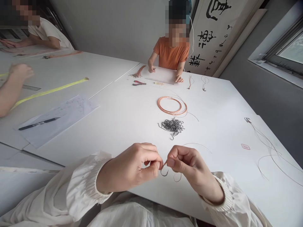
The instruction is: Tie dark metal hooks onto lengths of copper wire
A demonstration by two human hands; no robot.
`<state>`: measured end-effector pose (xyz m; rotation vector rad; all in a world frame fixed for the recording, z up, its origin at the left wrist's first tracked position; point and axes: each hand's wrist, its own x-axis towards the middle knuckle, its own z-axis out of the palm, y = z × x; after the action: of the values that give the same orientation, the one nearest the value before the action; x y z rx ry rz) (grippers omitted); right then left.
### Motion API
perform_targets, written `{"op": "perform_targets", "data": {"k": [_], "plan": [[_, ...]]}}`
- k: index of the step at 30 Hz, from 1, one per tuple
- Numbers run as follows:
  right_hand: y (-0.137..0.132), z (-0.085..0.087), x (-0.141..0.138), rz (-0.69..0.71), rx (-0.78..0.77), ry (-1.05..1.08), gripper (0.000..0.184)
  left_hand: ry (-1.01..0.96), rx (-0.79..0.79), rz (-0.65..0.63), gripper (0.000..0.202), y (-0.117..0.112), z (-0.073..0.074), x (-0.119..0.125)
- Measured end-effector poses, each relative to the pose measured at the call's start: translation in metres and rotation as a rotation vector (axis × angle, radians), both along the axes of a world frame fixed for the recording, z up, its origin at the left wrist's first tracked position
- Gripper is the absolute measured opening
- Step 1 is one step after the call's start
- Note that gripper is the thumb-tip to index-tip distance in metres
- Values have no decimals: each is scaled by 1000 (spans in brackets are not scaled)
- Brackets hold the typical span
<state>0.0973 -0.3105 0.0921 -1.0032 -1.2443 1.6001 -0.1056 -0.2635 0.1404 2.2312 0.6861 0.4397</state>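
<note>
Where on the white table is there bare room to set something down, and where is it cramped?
Bare patches of the white table lie between the papers and orange coil, and between that coil and the hooks at right. Crowded straight ahead: left hand and right hand flank one hook, with the hook pile beyond.

"Any legible text?"
"Large black brush characters [205,36] on the wall hanging [210,50], none I can read surely."
"And the paper [65,115]?"
"Handwriting [75,102] (faint, too small to make out)."
</note>
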Motion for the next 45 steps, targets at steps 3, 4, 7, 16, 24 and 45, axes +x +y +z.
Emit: {"op": "perform_targets", "data": {"k": [3, 4, 7, 16, 24, 45], "plan": [[-1, -1, 0, 3, -10, 46, 28, -4, -76, 24, 25, 1, 2, -1], [-1, -1, 0, 10, -16, 75, 27, -9, -98, 38, 25, 2, 2, -1], [-1, -3, -1, 8, -30, 141, 25, -35, -194, 47, 23, 3, 2, -2], [1, -1, -4, -32, -35, 117, 24, -66, -398, 120, 23, 3, 0, 1], [-2, 1, -5, -35, -2, -20, 29, -185, -935, 48, 22, 12, -7, 0], [-5, 7, -8, -39, 16, -57, 30, -212, -815, 19, 13, 11, -14, -1]]}}
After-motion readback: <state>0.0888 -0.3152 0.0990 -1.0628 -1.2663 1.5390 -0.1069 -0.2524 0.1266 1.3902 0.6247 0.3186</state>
